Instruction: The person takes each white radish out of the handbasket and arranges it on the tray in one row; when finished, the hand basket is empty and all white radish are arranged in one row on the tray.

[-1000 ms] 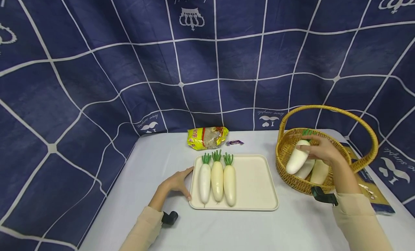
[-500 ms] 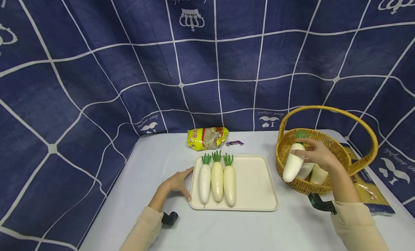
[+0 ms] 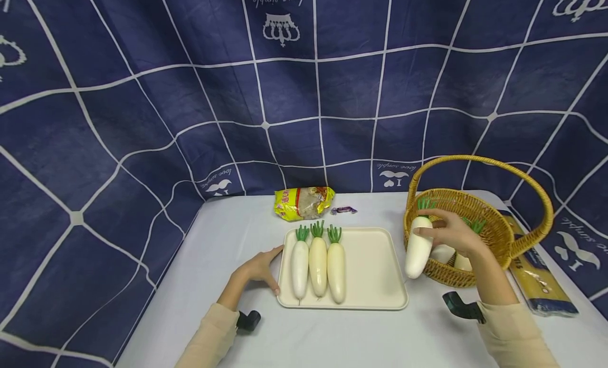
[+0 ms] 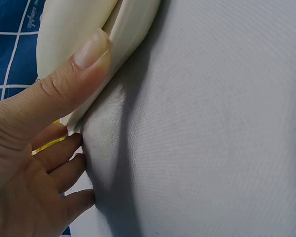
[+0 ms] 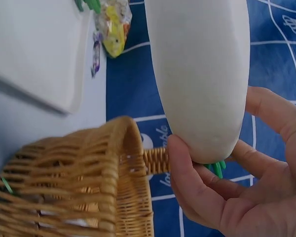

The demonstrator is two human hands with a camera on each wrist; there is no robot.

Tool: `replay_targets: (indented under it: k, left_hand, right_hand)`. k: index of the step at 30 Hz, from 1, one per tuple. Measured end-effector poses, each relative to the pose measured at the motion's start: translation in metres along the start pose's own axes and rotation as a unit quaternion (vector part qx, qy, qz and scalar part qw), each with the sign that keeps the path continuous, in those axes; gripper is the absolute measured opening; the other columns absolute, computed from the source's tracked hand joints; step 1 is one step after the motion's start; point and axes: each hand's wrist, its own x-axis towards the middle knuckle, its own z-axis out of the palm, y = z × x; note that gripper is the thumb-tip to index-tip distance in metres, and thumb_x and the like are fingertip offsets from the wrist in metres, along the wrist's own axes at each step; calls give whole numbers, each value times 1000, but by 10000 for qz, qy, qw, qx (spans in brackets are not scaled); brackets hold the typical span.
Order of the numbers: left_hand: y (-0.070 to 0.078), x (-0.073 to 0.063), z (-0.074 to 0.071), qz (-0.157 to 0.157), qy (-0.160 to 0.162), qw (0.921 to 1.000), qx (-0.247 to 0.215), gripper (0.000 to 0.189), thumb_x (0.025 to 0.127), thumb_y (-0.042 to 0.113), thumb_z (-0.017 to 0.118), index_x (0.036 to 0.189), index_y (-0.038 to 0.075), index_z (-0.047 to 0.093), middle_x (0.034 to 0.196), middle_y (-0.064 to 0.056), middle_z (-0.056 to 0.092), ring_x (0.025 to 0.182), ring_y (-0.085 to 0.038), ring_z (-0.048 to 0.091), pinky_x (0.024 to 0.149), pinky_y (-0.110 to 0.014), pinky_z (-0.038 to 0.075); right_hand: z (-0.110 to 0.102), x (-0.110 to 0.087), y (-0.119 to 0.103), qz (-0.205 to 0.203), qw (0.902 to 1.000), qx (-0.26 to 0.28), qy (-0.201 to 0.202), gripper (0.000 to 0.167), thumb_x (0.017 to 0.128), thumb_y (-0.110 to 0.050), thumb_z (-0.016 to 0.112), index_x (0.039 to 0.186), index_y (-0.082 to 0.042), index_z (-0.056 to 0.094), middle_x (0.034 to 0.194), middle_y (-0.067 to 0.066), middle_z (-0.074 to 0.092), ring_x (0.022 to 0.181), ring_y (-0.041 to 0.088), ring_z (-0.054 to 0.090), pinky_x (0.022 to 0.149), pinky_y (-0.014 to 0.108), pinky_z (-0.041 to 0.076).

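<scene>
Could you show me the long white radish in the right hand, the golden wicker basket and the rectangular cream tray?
Long white radish with green top [image 3: 419, 247]: head view, middle of its body.
Golden woven wicker basket [image 3: 448, 275]: head view, outer front wall.
Rectangular cream tray [image 3: 370, 267]: head view, bare floor, right half.

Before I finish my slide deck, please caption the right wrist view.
Right hand grips a white radish by its leafy end, near a wicker basket.

The radishes [image 3: 317, 267] were white and cream, their leaves [image 3: 317, 229] green, the tray [image 3: 370, 267] cream, the basket [image 3: 444, 275] golden-brown, the cloth [image 3: 351, 88] white-gridded navy
</scene>
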Motion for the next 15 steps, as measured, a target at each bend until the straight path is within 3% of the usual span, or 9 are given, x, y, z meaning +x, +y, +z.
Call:
replay_targets:
  k: [8,15]
  left_hand:
    - [0,1,-1,-12,-51,10000,50,123,42,21,94,146,2,31,146,-22,37,134,-41,33,109,-55,28]
    - [2,0,-3,18,-41,10000,86,123,43,20,94,146,2,30,145,-22,37,134,-41,33,110,-54,28]
  right_hand:
    - [14,2,-3,-20,9998,-190,-106,65,86,-24,68,138,5,40,113,29,56,90,26,60,67,41,57]
    - [27,8,-3,-186,9995,67,-262,62,84,-18,69,135,8,42,111,30,56,90,27,62,66,36,58]
